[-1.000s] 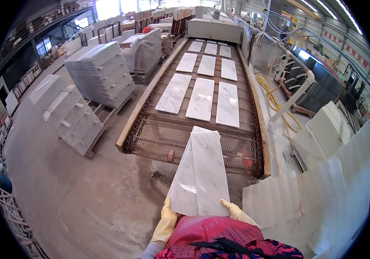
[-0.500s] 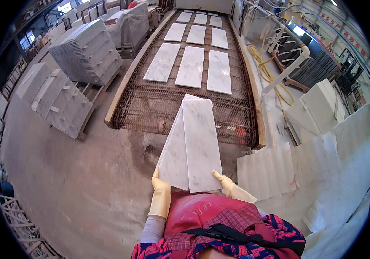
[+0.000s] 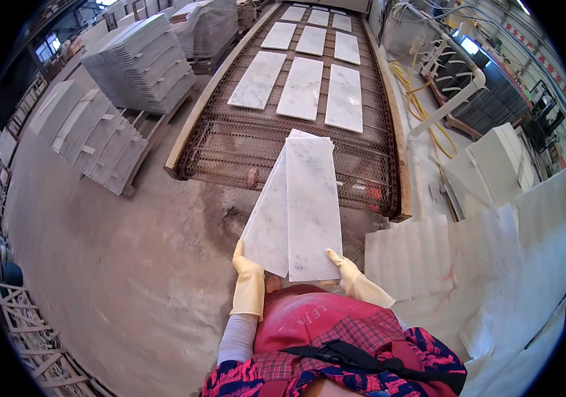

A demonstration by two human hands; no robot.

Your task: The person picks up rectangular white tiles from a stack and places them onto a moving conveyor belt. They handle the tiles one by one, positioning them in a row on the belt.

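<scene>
Two or more long white marble tiles with grey veining are held fanned out in front of my body. The top tile (image 3: 313, 208) lies nearly straight, and a lower tile (image 3: 268, 228) slants out to its left. My left hand (image 3: 248, 278), in a pale yellow rubber glove, is closed on the slanted tile's near left edge. On the near right corner of the top tile, my gloved right hand (image 3: 352, 274) grips with its thumb above; the other fingers are hidden underneath. The tiles' far ends overlap the view of the mesh conveyor's near end (image 3: 230, 147).
Rows of white marble tiles (image 3: 300, 89) lie on the conveyor between wooden side rails (image 3: 220, 99). Stacked slabs (image 3: 141, 69) stand on pallets at left. To the right are a yellow hose (image 3: 415, 106), a white pipe (image 3: 451, 102) and white foam sheeting (image 3: 408, 258).
The whole view has shifted, so the conveyor, the tiles and both hands appear slightly higher. Both hands keep their grip, and the held tiles stay fanned much as before.
</scene>
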